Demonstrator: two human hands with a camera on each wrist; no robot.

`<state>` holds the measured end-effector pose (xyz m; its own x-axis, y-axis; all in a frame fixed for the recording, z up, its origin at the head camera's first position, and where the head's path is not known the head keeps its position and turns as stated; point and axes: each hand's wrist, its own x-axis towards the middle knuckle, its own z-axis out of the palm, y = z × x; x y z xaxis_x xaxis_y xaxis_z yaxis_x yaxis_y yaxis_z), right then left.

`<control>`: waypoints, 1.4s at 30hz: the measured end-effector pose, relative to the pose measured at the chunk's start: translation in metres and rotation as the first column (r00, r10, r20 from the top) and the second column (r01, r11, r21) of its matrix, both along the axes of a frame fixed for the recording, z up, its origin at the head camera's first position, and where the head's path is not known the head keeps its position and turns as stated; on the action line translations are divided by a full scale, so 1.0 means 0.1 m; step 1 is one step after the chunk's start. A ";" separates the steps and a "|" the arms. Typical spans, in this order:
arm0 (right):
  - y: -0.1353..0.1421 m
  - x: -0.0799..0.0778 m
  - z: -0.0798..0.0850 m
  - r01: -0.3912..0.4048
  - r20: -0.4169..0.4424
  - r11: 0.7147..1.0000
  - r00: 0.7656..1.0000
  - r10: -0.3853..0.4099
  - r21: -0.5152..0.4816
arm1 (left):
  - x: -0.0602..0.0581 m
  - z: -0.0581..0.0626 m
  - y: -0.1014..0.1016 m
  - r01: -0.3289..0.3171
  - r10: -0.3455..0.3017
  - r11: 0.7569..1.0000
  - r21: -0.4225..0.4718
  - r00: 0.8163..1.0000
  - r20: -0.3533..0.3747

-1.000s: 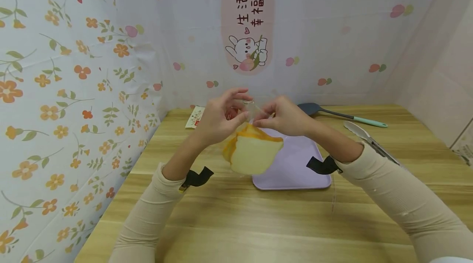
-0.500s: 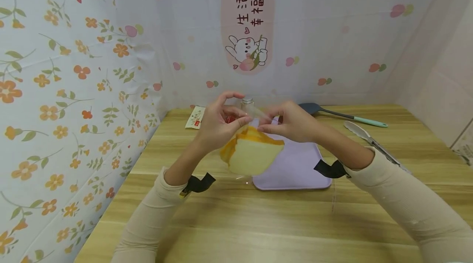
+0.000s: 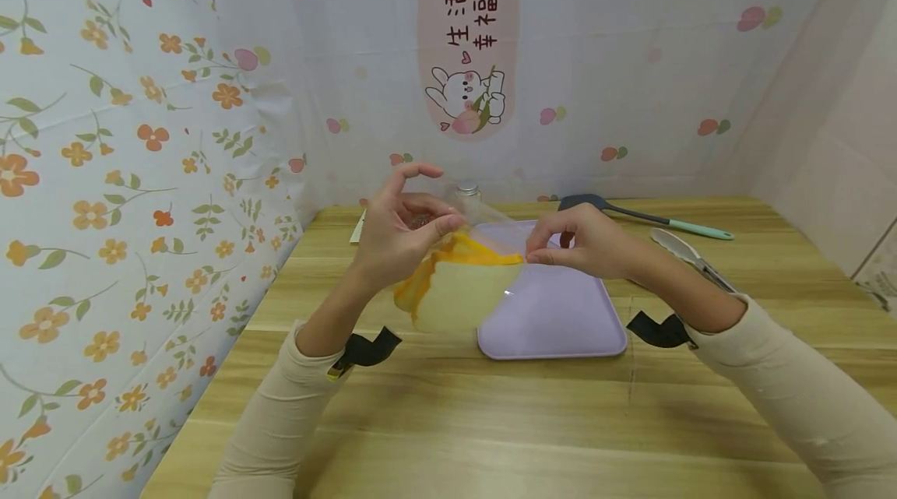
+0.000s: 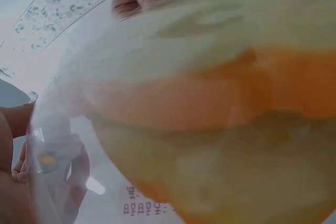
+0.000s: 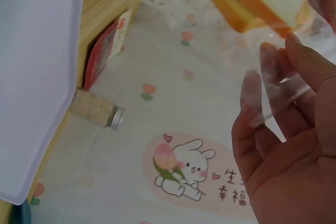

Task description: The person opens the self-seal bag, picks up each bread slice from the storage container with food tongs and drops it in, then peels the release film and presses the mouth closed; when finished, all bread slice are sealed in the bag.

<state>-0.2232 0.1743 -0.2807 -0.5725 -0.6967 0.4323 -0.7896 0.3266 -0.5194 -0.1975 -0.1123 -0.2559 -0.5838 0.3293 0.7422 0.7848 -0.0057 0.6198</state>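
Observation:
Slices of bread with orange-brown crust hang in a clear plastic bag, held above the wooden table. My left hand pinches the bag's upper left part between thumb and fingers, its index finger raised. At the other side, my right hand pinches the bag's edge between thumb and fingertips, close to the crust's corner. In the left wrist view the bread slices fill much of the picture behind the see-through plastic. A lilac tray lies under and to the right of the bag.
Behind the tray stands a small glass jar with a metal lid. A red and white packet lies near it. At the back right are a dark spatula with a mint handle and metal tongs. A printed curtain hangs behind the table.
My right hand has moved right and down, drawing the bag's edge out. My left hand has shifted slightly left with the bread, and the hands are farther apart.

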 end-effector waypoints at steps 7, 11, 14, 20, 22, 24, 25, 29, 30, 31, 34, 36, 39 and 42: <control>0.12 0.02 -0.08 0.010 -0.018 1.000 1.000 -0.011 -0.013 | 0.02 0.01 -0.04 0.012 -0.012 1.000 0.028 1.000 0.000; 0.18 0.03 -0.11 0.030 -0.023 0.998 0.999 -0.032 -0.052 | 0.03 0.00 -0.07 0.026 -0.027 0.997 0.077 1.000 0.002; 0.23 0.03 -0.13 0.044 0.000 0.993 0.999 -0.044 -0.108 | 0.02 -0.02 -0.11 0.045 -0.047 0.994 0.102 0.999 0.014; 0.27 0.02 -0.19 0.039 0.106 0.968 0.994 -0.013 -0.248 | -0.01 -0.10 -0.19 0.096 -0.102 0.982 0.162 0.994 0.030; 0.26 0.02 -0.21 0.040 0.113 0.942 0.994 -0.003 -0.333 | -0.03 -0.13 -0.21 0.109 -0.113 0.979 0.172 0.994 0.009; 0.24 0.01 -0.25 0.024 0.097 0.897 0.995 0.021 -0.441 | -0.05 -0.16 -0.23 0.120 -0.119 0.977 0.177 0.993 -0.016; 0.22 0.00 -0.26 0.008 0.078 0.869 0.996 0.035 -0.496 | -0.06 -0.18 -0.23 0.105 -0.100 0.980 0.172 0.994 -0.036; 0.13 -0.05 -0.34 -0.046 -0.002 0.779 0.998 0.058 -0.625 | -0.12 -0.25 -0.28 0.077 -0.064 0.980 0.184 0.995 -0.078; 0.10 -0.06 -0.36 -0.045 -0.013 0.772 0.999 0.047 -0.634 | -0.13 -0.28 -0.30 0.068 -0.053 0.980 0.187 0.995 -0.083; 0.08 -0.08 -0.38 -0.041 -0.018 0.765 0.999 0.038 -0.643 | -0.14 -0.30 -0.32 0.061 -0.046 0.980 0.189 0.996 -0.083; 0.02 -0.12 -0.46 0.008 -0.017 0.770 1.000 -0.025 -0.638 | -0.19 -0.37 -0.35 0.079 -0.067 0.976 0.203 0.996 -0.063; -0.01 -0.15 -0.50 0.049 -0.001 0.773 0.998 -0.065 -0.633 | -0.23 -0.43 -0.38 0.077 -0.067 0.976 0.205 0.996 -0.055; -0.07 -0.19 -0.54 0.110 0.021 0.781 0.992 -0.122 -0.614 | -0.28 -0.49 -0.41 0.054 -0.046 0.978 0.201 0.998 -0.044; -0.12 -0.22 -0.58 0.151 0.049 0.793 0.987 -0.152 -0.591 | -0.29 -0.52 -0.43 -0.032 0.038 0.984 0.173 0.999 -0.035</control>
<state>-0.2449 0.1623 -0.3388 -0.6487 -0.2100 0.7315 -0.7564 0.0721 -0.6501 -0.2263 -0.1558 -0.3079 -0.5626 0.1742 0.8082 0.8096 -0.0819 0.5813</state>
